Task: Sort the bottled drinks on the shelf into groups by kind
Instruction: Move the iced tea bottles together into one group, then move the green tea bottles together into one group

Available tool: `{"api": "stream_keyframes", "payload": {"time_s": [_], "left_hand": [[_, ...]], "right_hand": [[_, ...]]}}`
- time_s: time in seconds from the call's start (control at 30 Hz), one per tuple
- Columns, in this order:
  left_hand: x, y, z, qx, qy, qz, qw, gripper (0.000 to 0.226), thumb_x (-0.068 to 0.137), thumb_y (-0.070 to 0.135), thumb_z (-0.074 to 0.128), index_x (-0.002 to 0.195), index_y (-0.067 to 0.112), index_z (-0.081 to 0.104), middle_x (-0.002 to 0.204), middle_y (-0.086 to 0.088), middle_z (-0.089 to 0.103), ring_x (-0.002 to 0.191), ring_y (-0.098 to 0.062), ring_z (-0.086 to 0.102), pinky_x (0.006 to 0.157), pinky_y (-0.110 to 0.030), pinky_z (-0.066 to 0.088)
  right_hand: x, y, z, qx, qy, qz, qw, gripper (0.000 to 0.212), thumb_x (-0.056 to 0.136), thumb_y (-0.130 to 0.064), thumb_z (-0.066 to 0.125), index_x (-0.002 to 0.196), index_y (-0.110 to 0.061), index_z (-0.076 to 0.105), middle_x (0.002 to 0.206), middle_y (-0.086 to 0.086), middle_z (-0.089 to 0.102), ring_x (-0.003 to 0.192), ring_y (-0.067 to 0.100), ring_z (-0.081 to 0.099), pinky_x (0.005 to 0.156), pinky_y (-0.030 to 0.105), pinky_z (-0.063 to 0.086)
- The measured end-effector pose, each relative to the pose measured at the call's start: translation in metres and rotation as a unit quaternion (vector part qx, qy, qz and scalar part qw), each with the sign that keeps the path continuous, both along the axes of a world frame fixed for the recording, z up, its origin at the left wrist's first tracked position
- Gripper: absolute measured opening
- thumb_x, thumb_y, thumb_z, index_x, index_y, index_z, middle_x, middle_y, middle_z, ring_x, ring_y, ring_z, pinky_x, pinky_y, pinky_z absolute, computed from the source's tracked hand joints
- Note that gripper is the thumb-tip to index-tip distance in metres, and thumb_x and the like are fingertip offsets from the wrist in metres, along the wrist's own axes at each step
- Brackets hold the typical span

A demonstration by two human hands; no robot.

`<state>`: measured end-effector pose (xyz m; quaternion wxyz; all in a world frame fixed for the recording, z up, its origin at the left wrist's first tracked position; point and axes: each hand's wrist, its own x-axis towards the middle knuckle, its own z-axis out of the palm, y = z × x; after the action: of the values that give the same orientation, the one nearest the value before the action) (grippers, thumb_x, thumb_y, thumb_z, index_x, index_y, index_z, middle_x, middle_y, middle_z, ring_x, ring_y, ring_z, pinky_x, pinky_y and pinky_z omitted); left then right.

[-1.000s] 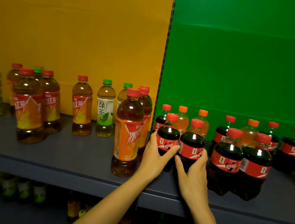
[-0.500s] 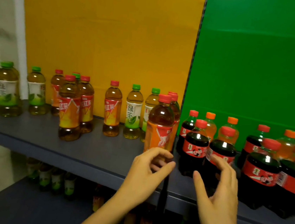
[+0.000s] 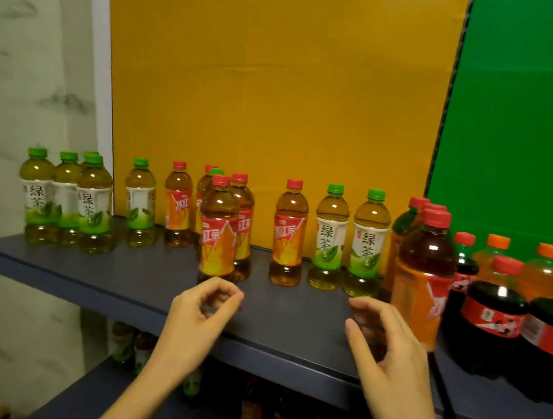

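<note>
Bottled drinks stand along a dark grey shelf (image 3: 88,277). At the far left is a cluster of green-tea bottles (image 3: 66,199) with green caps. Red-capped iced-tea bottles (image 3: 219,233) and more green-tea bottles (image 3: 330,236) are mixed along the middle. A large iced-tea bottle (image 3: 425,271) stands at the right, beside dark cola bottles (image 3: 494,313) and orange soda bottles (image 3: 542,270). My left hand (image 3: 201,311) hovers over the shelf front below the iced-tea bottles, fingers loosely curled, holding nothing. My right hand (image 3: 386,349) hangs just left of the large iced-tea bottle, fingers relaxed and empty.
A yellow back panel (image 3: 275,88) sits behind the teas and a green panel (image 3: 527,117) behind the sodas. A white post and marbled wall (image 3: 31,78) bound the shelf's left end. A lower shelf (image 3: 262,414) holds more bottles.
Both hands have left the cola bottles and moved left along the shelf front. The view has swung left, bringing the green-tea cluster and the wall into sight.
</note>
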<state>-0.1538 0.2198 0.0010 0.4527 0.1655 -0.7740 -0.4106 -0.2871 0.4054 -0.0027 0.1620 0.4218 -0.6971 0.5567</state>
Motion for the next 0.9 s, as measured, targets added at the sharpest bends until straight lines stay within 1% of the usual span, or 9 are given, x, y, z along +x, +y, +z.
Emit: {"api": "stream_keyframes", "payload": {"time_s": [0.1,0.27,0.4,0.5,0.57,0.63,0.8,0.87,0.9], "left_hand": [[-0.002,-0.029,-0.001,-0.003,-0.012,-0.015,1.000,0.014,0.084,0.014,0.064,0.074,0.023,0.066,0.068,0.002,0.063,0.065,-0.013,0.056,0.064,-0.033,0.049],[-0.018,-0.065,0.006,0.002,-0.021,-0.083,0.996,0.005,0.085,0.016,0.064,0.082,0.020,0.066,0.076,-0.010,0.066,0.075,-0.032,0.061,0.071,-0.043,0.053],[-0.040,-0.076,0.018,0.031,-0.014,-0.145,0.989,0.004,0.085,0.014,0.064,0.088,0.017,0.064,0.080,-0.009,0.064,0.074,-0.024,0.059,0.071,-0.035,0.051],[-0.063,-0.074,0.027,0.049,-0.009,-0.194,0.980,0.009,0.086,0.014,0.062,0.094,0.017,0.061,0.088,-0.007,0.062,0.080,-0.017,0.058,0.078,-0.036,0.052],[-0.080,-0.072,0.031,0.040,0.000,-0.210,0.977,0.012,0.086,0.013,0.062,0.097,0.017,0.060,0.093,0.000,0.063,0.081,-0.012,0.059,0.079,-0.032,0.053],[-0.096,-0.068,0.036,0.034,0.012,-0.223,0.974,0.017,0.086,0.012,0.062,0.102,0.016,0.058,0.098,0.003,0.062,0.084,-0.009,0.059,0.073,-0.017,0.050],[-0.139,-0.051,0.041,0.024,-0.007,-0.247,0.969,0.049,0.086,0.015,0.062,0.131,0.016,0.043,0.121,0.008,0.047,0.111,-0.002,0.044,0.077,-0.001,0.039],[-0.158,-0.046,0.040,0.015,-0.011,-0.246,0.969,0.059,0.085,0.015,0.063,0.137,0.015,0.034,0.132,0.004,0.042,0.119,-0.004,0.040,0.090,-0.007,0.037],[-0.167,-0.044,0.039,0.015,-0.017,-0.238,0.971,0.065,0.085,0.016,0.063,0.140,0.016,0.028,0.140,0.000,0.037,0.127,-0.010,0.037,0.101,-0.018,0.037]], "right_hand": [[0.003,-0.034,0.001,-0.003,-0.002,-0.021,1.000,0.023,0.086,-0.017,0.061,0.099,-0.035,0.056,0.099,-0.020,0.059,0.095,-0.003,0.056,0.077,0.012,0.045],[-0.007,-0.081,0.007,-0.003,-0.026,-0.047,0.999,0.022,0.086,-0.012,0.062,0.100,-0.027,0.057,0.098,-0.010,0.061,0.091,0.004,0.058,0.079,0.022,0.048],[-0.028,-0.102,0.020,0.003,-0.025,-0.099,0.995,0.023,0.085,-0.010,0.062,0.103,-0.023,0.056,0.102,-0.003,0.060,0.089,0.010,0.058,0.081,0.030,0.050],[-0.048,-0.111,0.031,-0.001,-0.020,-0.146,0.989,0.028,0.085,-0.010,0.062,0.113,-0.013,0.056,0.108,0.000,0.056,0.098,0.019,0.058,0.085,0.032,0.047],[-0.060,-0.114,0.039,-0.006,-0.020,-0.176,0.984,0.035,0.086,-0.010,0.061,0.119,-0.008,0.052,0.117,0.007,0.055,0.109,0.023,0.054,0.087,0.027,0.040],[-0.073,-0.117,0.044,-0.018,-0.033,-0.197,0.980,0.040,0.086,-0.009,0.059,0.125,-0.006,0.048,0.125,0.011,0.051,0.118,0.023,0.048,0.090,0.023,0.034],[-0.103,-0.126,0.049,-0.053,-0.048,-0.231,0.970,0.057,0.090,-0.012,0.054,0.141,-0.006,0.029,0.146,0.012,0.033,0.135,0.024,0.031,0.108,0.029,0.025],[-0.111,-0.132,0.049,-0.061,-0.054,-0.235,0.969,0.061,0.092,-0.013,0.052,0.144,-0.006,0.022,0.152,0.011,0.024,0.140,0.023,0.023,0.111,0.028,0.020],[-0.115,-0.134,0.049,-0.062,-0.055,-0.235,0.969,0.063,0.092,-0.014,0.052,0.146,-0.006,0.019,0.153,0.011,0.021,0.141,0.023,0.020,0.112,0.029,0.018]]}}
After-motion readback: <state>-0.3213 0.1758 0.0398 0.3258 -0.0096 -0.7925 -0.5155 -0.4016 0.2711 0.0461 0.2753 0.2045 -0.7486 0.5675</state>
